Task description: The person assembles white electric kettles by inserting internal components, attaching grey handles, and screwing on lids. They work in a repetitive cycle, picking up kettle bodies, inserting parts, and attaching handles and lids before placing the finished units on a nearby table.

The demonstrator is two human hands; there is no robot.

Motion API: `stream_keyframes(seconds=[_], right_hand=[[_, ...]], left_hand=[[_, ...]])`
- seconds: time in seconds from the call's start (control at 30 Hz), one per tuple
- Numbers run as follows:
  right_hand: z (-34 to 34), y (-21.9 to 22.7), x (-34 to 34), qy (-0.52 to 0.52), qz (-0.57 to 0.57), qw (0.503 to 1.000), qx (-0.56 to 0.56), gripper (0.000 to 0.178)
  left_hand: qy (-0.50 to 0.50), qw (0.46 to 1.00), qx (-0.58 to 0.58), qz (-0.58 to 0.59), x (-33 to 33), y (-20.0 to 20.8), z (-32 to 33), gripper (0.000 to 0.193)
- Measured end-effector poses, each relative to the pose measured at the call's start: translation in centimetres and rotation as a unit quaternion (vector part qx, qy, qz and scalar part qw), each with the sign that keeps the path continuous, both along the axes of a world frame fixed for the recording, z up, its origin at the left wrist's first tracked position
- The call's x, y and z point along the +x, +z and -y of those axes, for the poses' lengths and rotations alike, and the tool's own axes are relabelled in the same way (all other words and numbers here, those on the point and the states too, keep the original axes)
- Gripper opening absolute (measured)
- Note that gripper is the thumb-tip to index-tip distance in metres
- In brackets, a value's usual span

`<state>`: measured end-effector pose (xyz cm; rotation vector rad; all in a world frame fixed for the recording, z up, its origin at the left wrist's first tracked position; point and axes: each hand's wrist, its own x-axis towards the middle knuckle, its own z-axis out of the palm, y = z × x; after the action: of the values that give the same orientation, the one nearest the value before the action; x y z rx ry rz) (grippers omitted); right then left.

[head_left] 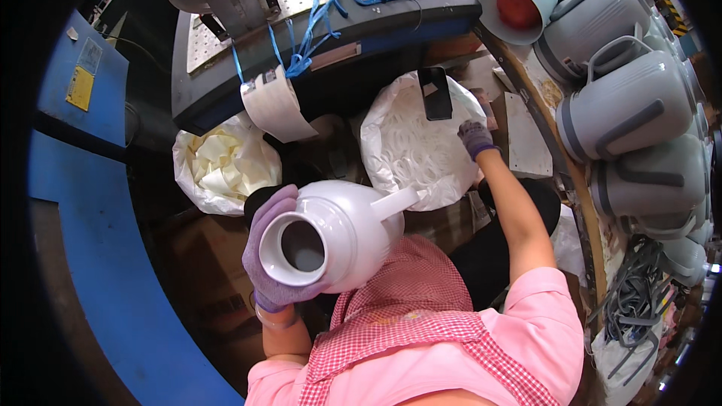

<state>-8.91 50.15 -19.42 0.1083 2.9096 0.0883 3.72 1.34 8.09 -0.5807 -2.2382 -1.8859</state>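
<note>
A glossy white jug (353,218) with a side handle is tilted in front of me, its round dark mouth facing up toward me. My left hand (263,256), in a lavender glove, wraps round its left side and underneath. To the right, my right hand (475,139) wears a grey and purple glove and reaches to the right edge of a white plastic bag (380,116). Inside that bag lie many translucent white rings (421,150). The right fingers look curled together; whatever they may grip is too small to make out.
A black phone (435,94) rests at the bag's far rim. Another bag (226,162) holds cream-coloured pieces. Beyond stands a workbench (361,30) with blue ties and a paper stack (277,101). Grey jugs (628,105) crowd the right shelf, above grey strips (639,286). A blue cabinet (98,240) flanks the left.
</note>
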Motion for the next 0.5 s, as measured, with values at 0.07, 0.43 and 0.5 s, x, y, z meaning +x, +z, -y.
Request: stream_keyframes(seconds=[0.07,0.43,0.5], right_hand=[[-0.5,3.5,0.6,-0.020,-0.057,0.993,-0.104,0.025],[15.6,29.7,15.0,0.243,-0.093,0.868,-0.422,0.031],[14.0,31.2,16.0,0.305,-0.102,0.810,-0.491,0.042]], left_hand=[[-0.018,1.000,-0.014,0.005,-0.7,-0.1,-0.7,0.096],[-0.331,0.900,-0.215,-0.183,-2.4,2.4,-8.7,0.069],[-0.302,0.929,-0.151,-0.153,-1.9,2.5,-8.2,0.074]])
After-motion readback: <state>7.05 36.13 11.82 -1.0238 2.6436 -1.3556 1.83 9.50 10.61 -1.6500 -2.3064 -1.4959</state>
